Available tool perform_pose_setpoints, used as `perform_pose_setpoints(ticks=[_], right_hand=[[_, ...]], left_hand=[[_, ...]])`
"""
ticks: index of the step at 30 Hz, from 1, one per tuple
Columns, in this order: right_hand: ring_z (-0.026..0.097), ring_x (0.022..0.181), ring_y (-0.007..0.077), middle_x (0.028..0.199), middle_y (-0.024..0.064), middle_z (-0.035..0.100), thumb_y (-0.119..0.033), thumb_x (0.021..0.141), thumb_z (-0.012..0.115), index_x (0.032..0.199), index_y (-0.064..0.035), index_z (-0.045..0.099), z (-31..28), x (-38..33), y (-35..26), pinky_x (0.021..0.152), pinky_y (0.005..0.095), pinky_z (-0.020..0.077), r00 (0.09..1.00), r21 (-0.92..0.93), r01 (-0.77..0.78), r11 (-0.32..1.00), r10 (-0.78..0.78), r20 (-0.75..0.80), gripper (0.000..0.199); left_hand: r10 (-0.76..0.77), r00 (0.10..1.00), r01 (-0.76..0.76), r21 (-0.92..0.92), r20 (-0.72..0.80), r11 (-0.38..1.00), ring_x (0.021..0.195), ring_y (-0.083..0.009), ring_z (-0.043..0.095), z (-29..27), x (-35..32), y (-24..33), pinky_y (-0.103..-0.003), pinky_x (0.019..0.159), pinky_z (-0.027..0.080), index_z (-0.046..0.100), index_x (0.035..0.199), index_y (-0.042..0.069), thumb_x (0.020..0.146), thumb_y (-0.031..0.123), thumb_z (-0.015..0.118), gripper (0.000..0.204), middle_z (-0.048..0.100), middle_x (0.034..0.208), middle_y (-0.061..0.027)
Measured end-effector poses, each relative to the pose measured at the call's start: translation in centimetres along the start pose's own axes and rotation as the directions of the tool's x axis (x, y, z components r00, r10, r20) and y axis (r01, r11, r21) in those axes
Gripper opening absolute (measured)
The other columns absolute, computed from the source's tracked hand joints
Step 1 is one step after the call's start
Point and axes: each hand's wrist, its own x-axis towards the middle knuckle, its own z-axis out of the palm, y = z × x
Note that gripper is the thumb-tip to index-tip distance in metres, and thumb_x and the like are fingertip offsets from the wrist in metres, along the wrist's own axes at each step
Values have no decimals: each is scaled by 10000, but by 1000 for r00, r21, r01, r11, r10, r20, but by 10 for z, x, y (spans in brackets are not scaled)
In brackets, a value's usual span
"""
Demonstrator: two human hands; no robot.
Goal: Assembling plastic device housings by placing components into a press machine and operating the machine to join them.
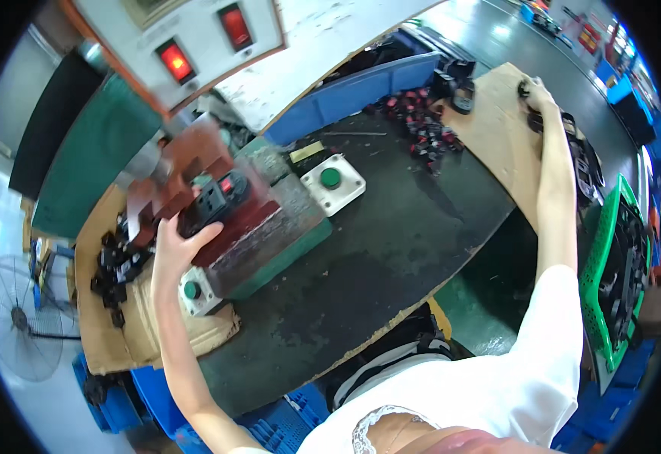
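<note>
My left hand (177, 246) grips the near end of a black plastic housing (211, 203) with a red rocker switch (227, 185) on it. Thumb and fingers lie on either side of the housing, which sits at a red-brown fixture (247, 236) on a green machine base (285, 253). My right arm stretches far to the right, where my right hand (540, 94) closes on a black part (525, 88) above a cardboard sheet (489, 106). More black housings (584, 163) lie beside that hand. The fingertips of both hands are partly hidden.
Two white boxes with green push buttons, one (332, 184) behind and one (200, 293) in front, flank the machine. Small red-and-black switches (421, 125) are heaped at the back near a blue bin (360, 94). Black parts (118, 265) lie at left; a green crate (614, 272) stands right.
</note>
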Motion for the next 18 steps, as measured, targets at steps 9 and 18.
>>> perform_pose_setpoints(ticks=[9, 18], right_hand=[[582, 840, 390, 880, 210, 610, -120, 652, 643, 835, -17, 628, 29, 37, 86, 746, 405, 476, 917, -15, 303, 953, -296, -268, 211], [609, 920, 372, 912, 248, 637, -602, 771, 547, 909, 28, 637, 0, 31, 46, 808, 413, 467, 978, 39, 61, 997, -68, 198, 652]], left_hand=[[219, 939, -159, 233, -263, 959, 777, -157, 614, 18, -8, 6, -281, 701, 481, 520, 1024, -84, 569, 210, 861, 640, 617, 884, -122], [466, 839, -401, 260, -282, 878, 964, -218, 573, 14, -41, 19, -308, 849, 447, 555, 1072, 10, 582, 46, 805, 552, 575, 1027, -108]])
